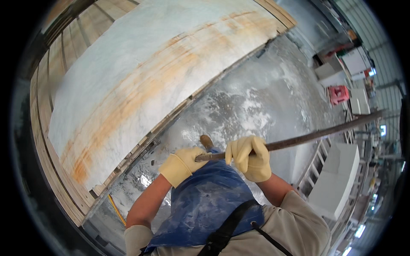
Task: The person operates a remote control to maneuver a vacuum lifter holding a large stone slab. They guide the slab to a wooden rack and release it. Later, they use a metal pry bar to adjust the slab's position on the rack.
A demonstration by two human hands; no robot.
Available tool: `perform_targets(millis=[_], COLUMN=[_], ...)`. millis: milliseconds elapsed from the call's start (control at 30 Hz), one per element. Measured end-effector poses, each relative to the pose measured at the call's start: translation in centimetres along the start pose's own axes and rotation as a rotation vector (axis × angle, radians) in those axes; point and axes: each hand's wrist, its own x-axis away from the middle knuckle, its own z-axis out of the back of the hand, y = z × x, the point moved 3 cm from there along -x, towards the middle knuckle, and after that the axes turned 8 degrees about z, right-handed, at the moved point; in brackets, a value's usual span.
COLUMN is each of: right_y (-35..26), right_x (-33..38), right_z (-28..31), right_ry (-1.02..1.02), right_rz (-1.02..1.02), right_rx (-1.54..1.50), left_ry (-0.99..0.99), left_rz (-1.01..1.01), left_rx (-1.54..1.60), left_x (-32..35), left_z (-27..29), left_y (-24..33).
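Observation:
Both my hands wear pale yellow gloves and hold one long, dark brown bar (318, 135), which looks like rusty metal or wood. My left hand (183, 164) is closed at its near end, in front of my blue apron (209, 196). A little farther along, my right hand (250, 158) wraps round the bar with bent fingers. From there the bar runs out to the right and slightly upward. Ahead and to the left, apart from my hands, lies a large white stone slab (115, 77) with orange-brown streaks.
Wooden planks (70, 45) support the slab, and their edge runs diagonally past my left side. The grey floor (273, 94) looks wet. At right stand a pale block (337, 179), a ladder-like rack (314, 164) and a red plastic stool or crate (338, 94). A yellow strip (117, 210) lies at lower left.

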Motion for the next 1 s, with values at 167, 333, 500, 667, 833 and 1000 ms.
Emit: perform_targets(millis=[167,333,500,667,833,1000], right_y=[0.2,1.4,2.1,3.7,4.4,5.1], right_x=[3.6,5.1,6.3,10.3,7.2,6.8], right_z=[-4.1,-5.5,-6.2,-9.1,-9.3,-12.3], right_ry=[0.184,0.095,0.183,0.13,0.183,0.091], right_rz=[0.073,0.244,0.295,0.299,0.377,0.463], right_rx=[0.095,0.14,0.278,0.296,0.314,0.338], left_ry=[0.301,0.746,1.177,1.261,1.427,1.481], left_rz=[-0.306,-0.04,0.559,0.941,0.852,0.658], left_rx=[0.033,0.286,0.207,0.122,0.068,-0.044], left_x=[4.0,10.1,19.5,29.8,29.2,27.0], left_z=[1.5,0.5,-3.1,-6.0,-2.4,4.5], left_y=[0.1,-10.6,-24.2,-33.9,-35.2,-40.4])
